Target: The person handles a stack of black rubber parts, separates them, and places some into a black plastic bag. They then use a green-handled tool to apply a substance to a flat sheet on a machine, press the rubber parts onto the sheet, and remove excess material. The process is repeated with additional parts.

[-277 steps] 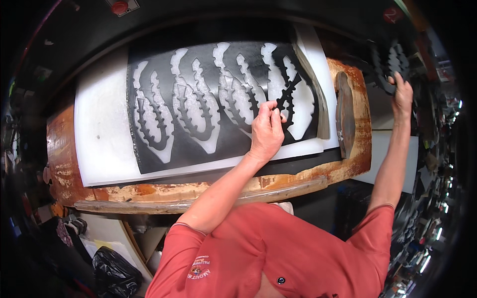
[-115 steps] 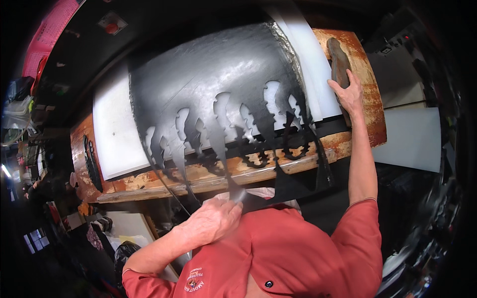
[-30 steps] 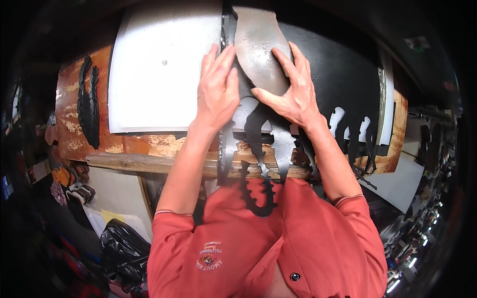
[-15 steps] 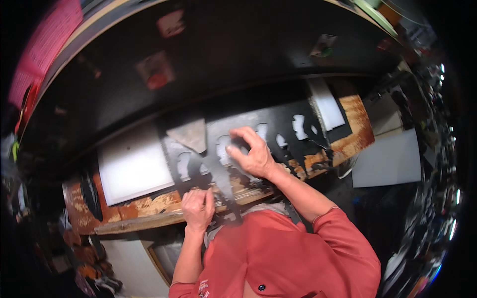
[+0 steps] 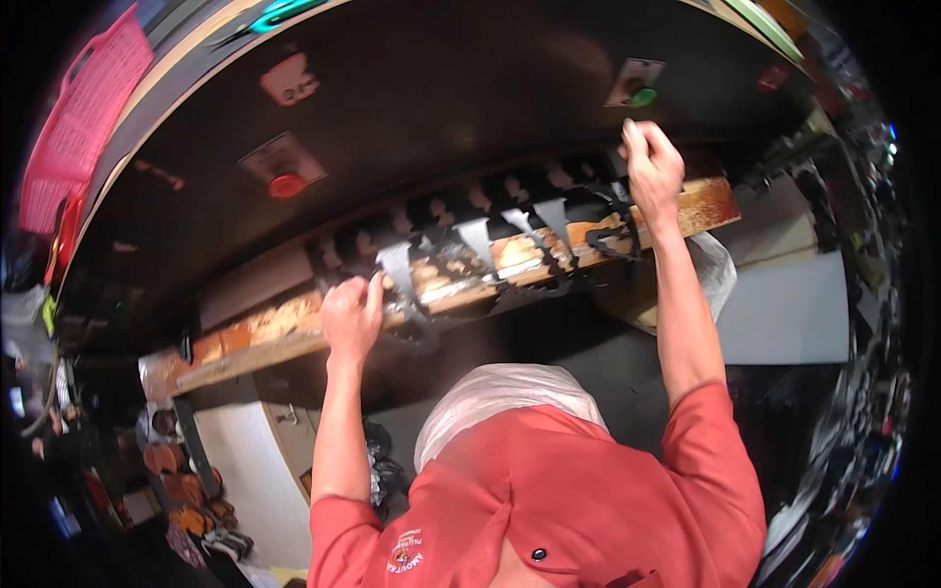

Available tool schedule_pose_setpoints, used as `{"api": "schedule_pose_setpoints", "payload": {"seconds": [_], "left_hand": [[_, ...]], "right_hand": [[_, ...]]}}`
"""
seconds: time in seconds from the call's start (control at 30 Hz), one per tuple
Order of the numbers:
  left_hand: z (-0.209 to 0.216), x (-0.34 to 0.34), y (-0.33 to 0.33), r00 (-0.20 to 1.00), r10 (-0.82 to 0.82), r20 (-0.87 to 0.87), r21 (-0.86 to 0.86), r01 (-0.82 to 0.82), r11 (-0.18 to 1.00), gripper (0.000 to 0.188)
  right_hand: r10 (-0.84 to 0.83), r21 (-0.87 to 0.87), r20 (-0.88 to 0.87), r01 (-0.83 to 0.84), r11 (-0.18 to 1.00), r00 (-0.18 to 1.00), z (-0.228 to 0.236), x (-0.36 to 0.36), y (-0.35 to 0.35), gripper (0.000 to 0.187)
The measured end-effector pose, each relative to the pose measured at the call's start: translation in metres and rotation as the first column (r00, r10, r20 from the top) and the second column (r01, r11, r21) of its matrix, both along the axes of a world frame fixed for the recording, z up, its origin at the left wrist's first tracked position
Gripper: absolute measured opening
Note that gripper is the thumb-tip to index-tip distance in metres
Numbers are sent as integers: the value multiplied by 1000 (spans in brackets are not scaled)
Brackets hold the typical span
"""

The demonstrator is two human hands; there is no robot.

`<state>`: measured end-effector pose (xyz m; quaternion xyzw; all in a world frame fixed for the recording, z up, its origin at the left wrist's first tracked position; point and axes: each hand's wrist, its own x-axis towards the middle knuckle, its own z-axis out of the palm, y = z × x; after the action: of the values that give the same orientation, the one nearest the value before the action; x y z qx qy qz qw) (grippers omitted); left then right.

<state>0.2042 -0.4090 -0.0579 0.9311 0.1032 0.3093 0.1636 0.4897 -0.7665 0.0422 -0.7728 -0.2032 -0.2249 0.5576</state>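
My left hand [image 5: 351,316] is closed, thumb up, at the front edge of a worn wooden board [image 5: 510,257]. Just right of it, a black sheet with cut-out shapes [image 5: 395,267] lies on the board, its ragged strips hanging over the edge. Whether the fingers grip the sheet is hidden. My right hand [image 5: 655,169] is raised with curled fingers and nothing visible in them. It is just below a green button [image 5: 643,97] on the dark machine panel [image 5: 451,88], apart from it.
A red button [image 5: 286,185] sits on the panel's left. At the far left stands a pink basket [image 5: 93,122], with teal-handled scissors [image 5: 284,14] along the top. A pale sheet [image 5: 784,309] is at right, beside a whitish bag [image 5: 714,274]. Brown pieces [image 5: 186,480] are stacked lower left.
My right hand has left the black sheet and risen right toward the green button. My left hand has moved up and left. The white boards and grey triangular piece no longer show.
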Motion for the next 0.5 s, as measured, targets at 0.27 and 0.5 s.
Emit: {"api": "schedule_pose_setpoints", "payload": {"seconds": [0.27,0.5], "left_hand": [[4,2,-1,996,64,-55,-40,-67,997,41],[7,-1,-3,995,69,-75,-41,-72,997,39]], "right_hand": [[1,-497,185,93,863,983,-96,-71,15,21],[25,-497,61,9,868,998,-96,-71,12,18]]}}
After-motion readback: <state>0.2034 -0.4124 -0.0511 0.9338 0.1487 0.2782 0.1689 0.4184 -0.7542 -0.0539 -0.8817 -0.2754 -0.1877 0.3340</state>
